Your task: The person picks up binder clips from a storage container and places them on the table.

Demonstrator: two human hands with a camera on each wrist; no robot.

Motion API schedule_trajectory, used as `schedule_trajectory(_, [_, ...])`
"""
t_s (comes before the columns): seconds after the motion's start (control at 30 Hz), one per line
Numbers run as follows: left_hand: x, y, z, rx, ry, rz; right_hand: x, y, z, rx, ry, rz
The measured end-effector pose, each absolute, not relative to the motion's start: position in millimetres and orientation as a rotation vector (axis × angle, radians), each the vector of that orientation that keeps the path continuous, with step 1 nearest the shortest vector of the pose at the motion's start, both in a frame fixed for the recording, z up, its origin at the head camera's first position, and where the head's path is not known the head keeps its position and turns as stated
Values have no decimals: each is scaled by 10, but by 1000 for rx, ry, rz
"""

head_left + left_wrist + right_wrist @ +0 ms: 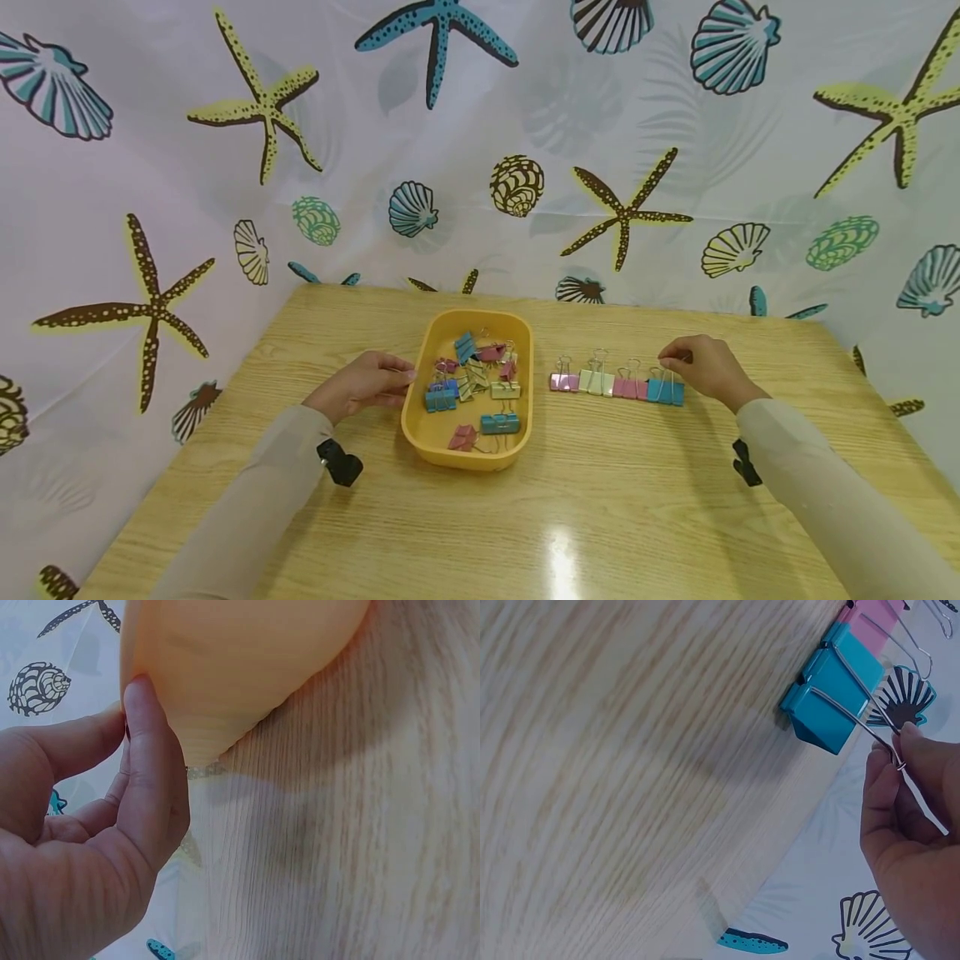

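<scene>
A yellow plastic bin (527,392) holds a jumble of blue, pink and yellow binder clips. My left hand (367,385) is at its left side, thumb and index finger (146,750) gripping the bin's edge. Right of the bin runs a side-by-side row of binder clips: a pink clip (564,382), a yellow clip (596,382), another pink clip (630,388) and a blue clip (665,392) at the right end. My right hand (703,367) pinches the blue clip's wire handles (877,716) between thumb and fingers. That clip touches its pink neighbour (874,628).
The bin and the row stand on a light wood-grain table (637,500). A white cloth (465,142) printed with starfish and shells hangs behind and at both sides. Black wrist cameras sit on the left sleeve (262,483) and the right sleeve (832,492).
</scene>
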State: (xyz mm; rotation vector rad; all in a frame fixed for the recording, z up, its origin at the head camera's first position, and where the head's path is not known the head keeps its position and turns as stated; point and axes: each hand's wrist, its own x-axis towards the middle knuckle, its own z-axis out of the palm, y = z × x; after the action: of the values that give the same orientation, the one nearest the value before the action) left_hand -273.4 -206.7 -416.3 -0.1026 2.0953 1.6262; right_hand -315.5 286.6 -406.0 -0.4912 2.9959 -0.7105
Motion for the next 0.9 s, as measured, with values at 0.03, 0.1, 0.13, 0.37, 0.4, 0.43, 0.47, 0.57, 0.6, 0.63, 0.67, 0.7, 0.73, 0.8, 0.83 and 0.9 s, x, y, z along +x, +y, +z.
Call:
schedule_trajectory(0.03, [-2733,-2068,-4162,-101,2093,1627,-3154,2868,-4058,-492,2991,-709])
schedule_trajectory(0.1, [-2733,-2066,-4159,-97,2092,1629,-3154,2873,-4053,-491,2980,-706])
schedule_trajectory(0.13, [-2733,-2066,-4158,-95,2092,1629,-3152,2874,-4050,-488,2971,-708])
schedule_trajectory(0.37, [-2711,-2063,-4148,-85,2094,1641,-3126,2888,-4024,-484,2919,-697])
schedule_trajectory(0.4, [-2706,-2063,-4144,-82,2097,1641,-3121,2894,-4019,-494,2920,-684])
schedule_trajectory(0.43, [-2701,-2059,-4140,-81,2097,1641,-3112,2902,-4013,-504,2925,-668])
schedule_trajectory(0.47, [-2696,-2054,-4137,-81,2097,1642,-3101,2909,-4003,-513,2932,-656])
schedule_trajectory(0.57, [-2691,-2042,-4136,-82,2097,1636,-3065,2913,-3953,-547,2975,-611])
schedule_trajectory(0.6, [-2690,-2040,-4138,-88,2096,1635,-3053,2905,-3932,-561,2996,-596])
schedule_trajectory(0.63, [-2691,-2036,-4142,-103,2092,1640,-3041,2888,-3906,-573,3018,-589])
schedule_trajectory(0.67, [-2694,-2034,-4149,-106,2090,1641,-3033,2865,-3876,-587,3038,-585])
schedule_trajectory(0.7, [-2696,-2032,-4155,-107,2089,1639,-3025,2831,-3840,-606,3054,-582])
schedule_trajectory(0.73, [-2700,-2030,-4162,-109,2090,1639,-3019,2787,-3804,-634,3067,-580])
schedule_trajectory(0.8, [-2711,-2028,-4172,-121,2089,1643,-3006,2666,-3718,-692,3080,-590])
schedule_trajectory(0.83, [-2718,-2028,-4178,-124,2088,1647,-3004,2593,-3671,-722,3080,-597])
schedule_trajectory(0.9, [-2730,-2027,-4184,-122,2091,1646,-2995,2426,-3582,-785,3076,-606])
